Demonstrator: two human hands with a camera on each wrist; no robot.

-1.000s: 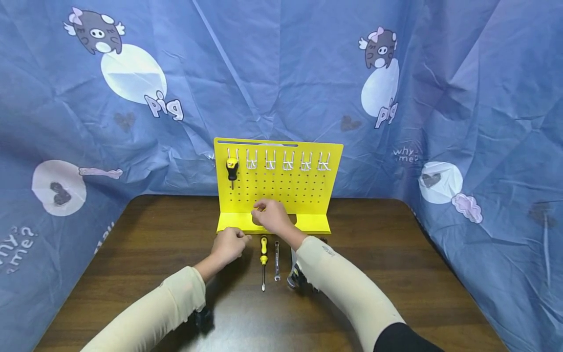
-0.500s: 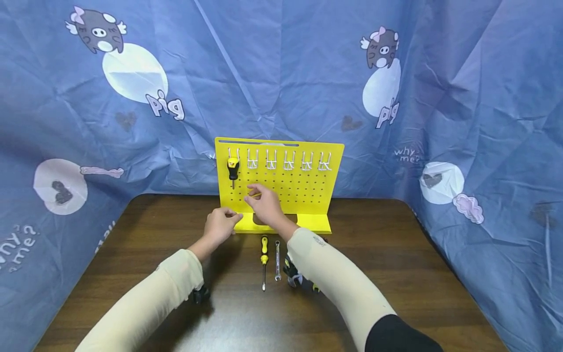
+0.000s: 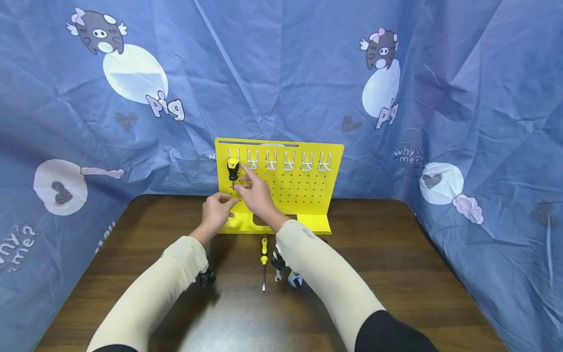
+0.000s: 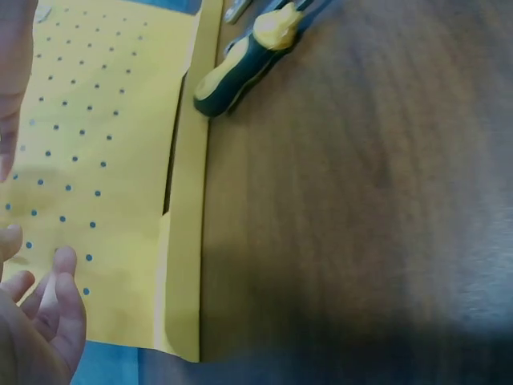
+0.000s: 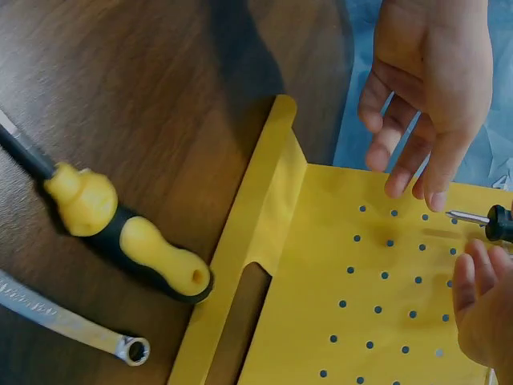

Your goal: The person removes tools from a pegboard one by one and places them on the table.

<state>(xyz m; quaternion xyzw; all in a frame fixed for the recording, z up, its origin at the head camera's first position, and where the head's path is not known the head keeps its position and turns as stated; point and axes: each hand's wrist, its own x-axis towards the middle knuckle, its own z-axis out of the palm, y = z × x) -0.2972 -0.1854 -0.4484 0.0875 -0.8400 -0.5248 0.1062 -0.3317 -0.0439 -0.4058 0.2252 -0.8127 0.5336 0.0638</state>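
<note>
A short yellow-and-black screwdriver (image 3: pixel 233 168) hangs shaft down from the leftmost hook of the yellow pegboard (image 3: pixel 294 190). My right hand (image 3: pixel 257 195) is just right of it, thumb and fingers reaching out towards the handle and shaft; whether they touch it I cannot tell. Lower left of the screwdriver is my left hand (image 3: pixel 214 212), its fingers loose and holding nothing, in front of the board. In the right wrist view the screwdriver's tip (image 5: pixel 465 216) lies between my left hand (image 5: pixel 433 88) above and my right hand (image 5: pixel 485 313) below.
On the brown table (image 3: pixel 374 274), a long yellow-and-black screwdriver (image 3: pixel 264 254) lies before the board. Beside it are a wrench (image 5: pixel 64 317) and an adjustable wrench (image 3: pixel 295 279), partly hidden by my right arm. More white hooks (image 3: pixel 289 161) line the board's top. A blue curtain (image 3: pixel 281 73) hangs behind.
Both hands have risen and moved left, the right hand from the board's base up beside the hanging screwdriver. The screwdriver stays on its hook.
</note>
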